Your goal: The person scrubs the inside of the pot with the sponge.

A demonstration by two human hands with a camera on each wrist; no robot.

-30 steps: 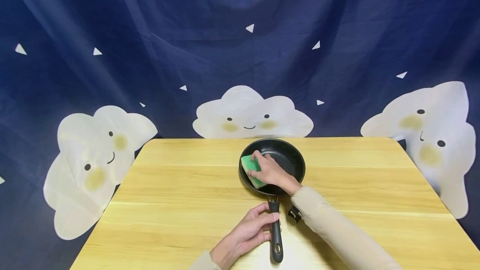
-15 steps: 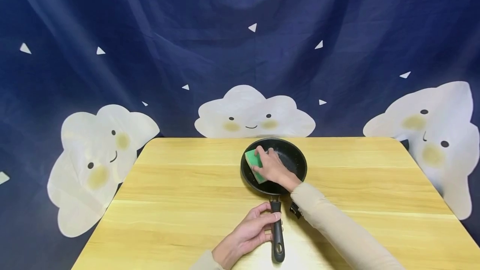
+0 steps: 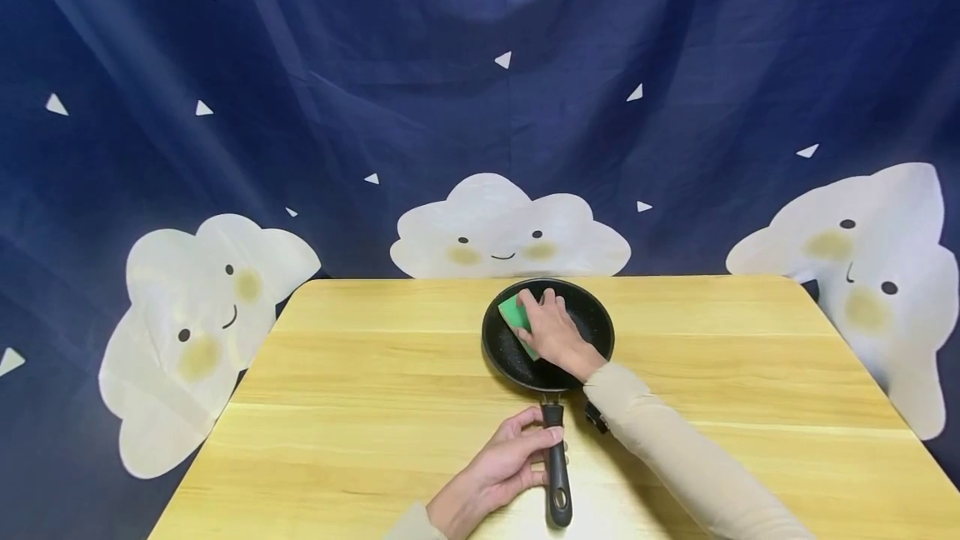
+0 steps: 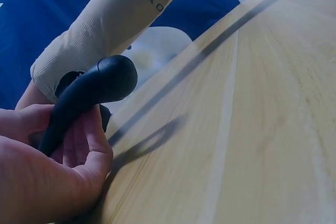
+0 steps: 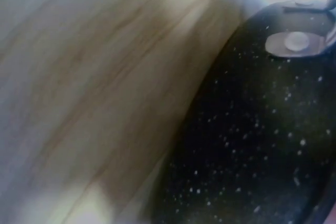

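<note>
A black frying pan [image 3: 504, 361] lies on the table with its handle [image 3: 558, 482] toward me. My left hand [image 3: 506, 463] grips that handle, thumb on top and fingers beneath; in the left wrist view the handle's rounded end [image 4: 115, 77] sticks out of the left hand [image 4: 47, 179]. Inside the pan, my right hand [image 3: 553, 330] holds a green sponge [image 3: 513, 312] against the left part of the bottom. Its fingers are bent over the sponge, hiding part of it. The right wrist view shows the speckled pan [image 5: 241, 145] and its riveted handle bracket [image 5: 296, 44], but not the sponge.
The wooden table [image 3: 360, 390] reaches back to a dark blue curtain [image 3: 420, 73] with white clouds. A small black device [image 3: 596, 417] sits under the right wrist. The right sleeve [image 3: 675, 457] crosses the table's right side.
My right hand has slid the sponge a little to the right and away from me, across the pan's bottom. The left hand keeps its grip on the handle.
</note>
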